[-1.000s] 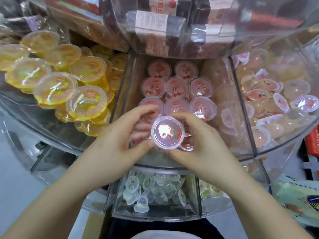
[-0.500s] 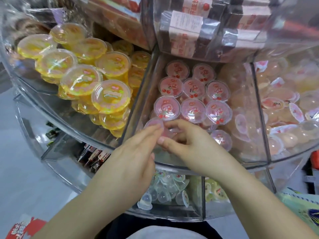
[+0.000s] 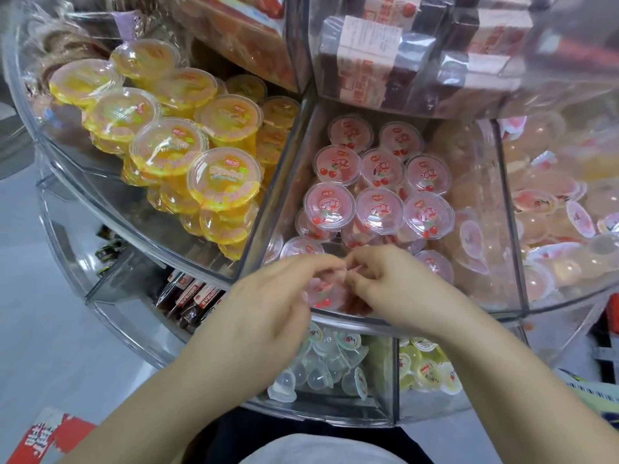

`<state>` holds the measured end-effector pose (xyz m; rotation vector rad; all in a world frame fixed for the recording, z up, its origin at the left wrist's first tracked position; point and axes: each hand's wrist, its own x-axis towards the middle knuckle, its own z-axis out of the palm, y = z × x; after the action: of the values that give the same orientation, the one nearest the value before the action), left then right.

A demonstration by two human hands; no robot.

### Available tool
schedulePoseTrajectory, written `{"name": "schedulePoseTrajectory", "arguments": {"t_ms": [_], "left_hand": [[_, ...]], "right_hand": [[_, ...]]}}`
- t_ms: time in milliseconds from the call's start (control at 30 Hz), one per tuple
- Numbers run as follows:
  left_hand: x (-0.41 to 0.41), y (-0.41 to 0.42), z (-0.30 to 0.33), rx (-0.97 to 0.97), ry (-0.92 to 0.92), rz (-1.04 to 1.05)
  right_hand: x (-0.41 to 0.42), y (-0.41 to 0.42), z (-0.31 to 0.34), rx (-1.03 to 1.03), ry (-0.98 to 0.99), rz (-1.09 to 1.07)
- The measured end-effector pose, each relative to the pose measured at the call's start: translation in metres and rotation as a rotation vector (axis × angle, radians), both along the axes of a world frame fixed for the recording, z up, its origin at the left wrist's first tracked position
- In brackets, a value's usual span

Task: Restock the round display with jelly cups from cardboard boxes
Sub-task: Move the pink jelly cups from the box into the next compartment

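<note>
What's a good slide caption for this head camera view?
Both hands set a cherry jelly cup into the display's middle compartment.

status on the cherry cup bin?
Done: cherry jelly cups sit in neat rows at the back of the middle compartment. In hand: left hand and right hand over a cup at the front. Left: front gap unfilled.

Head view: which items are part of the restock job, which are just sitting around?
In the job:
- left hand and right hand, both over the front of the cherry compartment
- cherry jelly cup beneath them
- stacked cherry cups

Just there:
- yellow jelly cups
- pale peach cups
- small clear jellies on the lower tier
- wrapped dark bars above
</note>
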<state>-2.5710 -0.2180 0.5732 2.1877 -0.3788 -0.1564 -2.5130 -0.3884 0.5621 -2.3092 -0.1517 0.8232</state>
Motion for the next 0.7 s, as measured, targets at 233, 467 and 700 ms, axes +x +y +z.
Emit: {"name": "schedulePoseTrajectory", "arguments": {"t_ms": [233, 467, 700], "left_hand": [[0.006, 0.007, 0.005, -0.243, 0.14, 0.23], [0.002, 0.001, 0.008, -0.038, 0.056, 0.21], [-0.002, 0.0, 0.013, 0.237, -0.074, 0.209]], "right_hand": [[0.0, -0.013, 0.011, 0.437, 0.135, -0.314], [0.006, 0.005, 0.004, 0.473, 0.147, -0.309], [0.007, 0.015, -0.001, 0.449, 0.14, -0.278]]}}
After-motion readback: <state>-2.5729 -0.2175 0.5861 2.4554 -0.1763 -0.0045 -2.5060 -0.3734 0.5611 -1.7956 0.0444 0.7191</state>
